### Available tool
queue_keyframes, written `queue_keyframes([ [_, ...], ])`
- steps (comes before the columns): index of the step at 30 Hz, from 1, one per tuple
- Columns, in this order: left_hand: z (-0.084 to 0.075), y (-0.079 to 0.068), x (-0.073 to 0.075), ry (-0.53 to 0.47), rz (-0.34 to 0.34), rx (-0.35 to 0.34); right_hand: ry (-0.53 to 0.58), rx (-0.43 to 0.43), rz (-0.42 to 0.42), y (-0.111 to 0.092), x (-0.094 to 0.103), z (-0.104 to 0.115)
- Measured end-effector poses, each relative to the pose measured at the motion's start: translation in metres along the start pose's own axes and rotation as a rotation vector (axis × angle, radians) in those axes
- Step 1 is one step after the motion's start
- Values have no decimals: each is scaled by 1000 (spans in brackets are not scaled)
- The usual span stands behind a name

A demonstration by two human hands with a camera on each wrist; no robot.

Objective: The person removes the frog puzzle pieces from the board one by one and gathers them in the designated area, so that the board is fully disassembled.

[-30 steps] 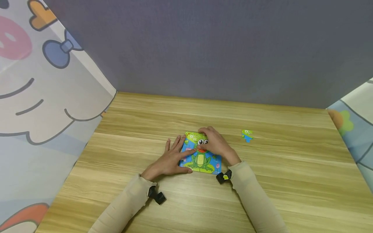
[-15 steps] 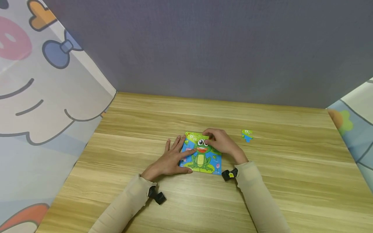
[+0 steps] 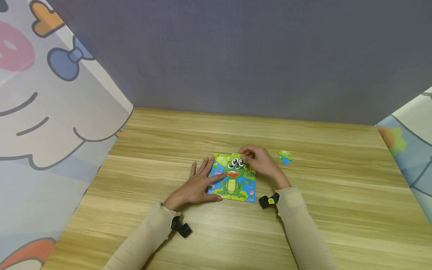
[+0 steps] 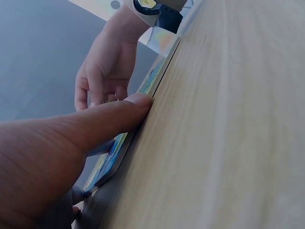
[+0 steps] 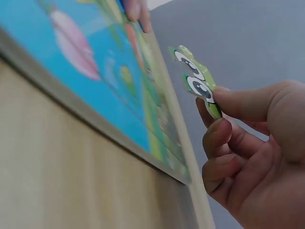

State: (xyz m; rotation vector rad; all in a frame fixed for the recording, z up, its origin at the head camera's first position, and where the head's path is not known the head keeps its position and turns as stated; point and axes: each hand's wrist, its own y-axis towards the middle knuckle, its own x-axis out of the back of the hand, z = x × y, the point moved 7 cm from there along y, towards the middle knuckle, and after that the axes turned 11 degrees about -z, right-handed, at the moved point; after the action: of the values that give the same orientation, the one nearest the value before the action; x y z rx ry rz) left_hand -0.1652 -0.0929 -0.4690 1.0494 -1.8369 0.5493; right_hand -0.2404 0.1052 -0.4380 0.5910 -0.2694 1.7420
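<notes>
1. The largest thing before me is the plain grey panel (image 3: 236,56), which stands behind the worktop.
2. The worktop (image 3: 337,210) is of light wood pattern, with stripes running across it.
3. On my left side there is the cartoon wall (image 3: 40,108), with big figures in pink, blue and orange.
4. My beige sleeves (image 3: 303,225) reach in from the near edge, one for each arm.
5. The frog puzzle (image 3: 233,185) lies flat on the worktop, in front of me and between my two hands. It shows a green frog on blue, with pink flowers.
6. My left hand (image 3: 194,186) rests on the left side of the puzzle. Its fingers are straight and spread, and the thumb touches the near edge; it grips nothing.
7. My right hand (image 3: 262,162) is above the upper right part of the puzzle. The thumb and fingers are bent together and pinch one piece.
8. This piece is the eye piece (image 5: 200,86), with two white frog eyes, raised above the puzzle and tilted.
9. The loose piece (image 3: 285,157), green and blue, lies on the worktop, near my right hand and apart from the puzzle.
</notes>
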Motion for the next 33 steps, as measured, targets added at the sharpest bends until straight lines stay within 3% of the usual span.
queue_keyframes([
  [10,0,-3,-1,-16,-10,-5,86,-106,-98,-8,34,-22],
  [33,0,-1,-1,8,10,0,56,-192,-216,-58,134,-90],
])
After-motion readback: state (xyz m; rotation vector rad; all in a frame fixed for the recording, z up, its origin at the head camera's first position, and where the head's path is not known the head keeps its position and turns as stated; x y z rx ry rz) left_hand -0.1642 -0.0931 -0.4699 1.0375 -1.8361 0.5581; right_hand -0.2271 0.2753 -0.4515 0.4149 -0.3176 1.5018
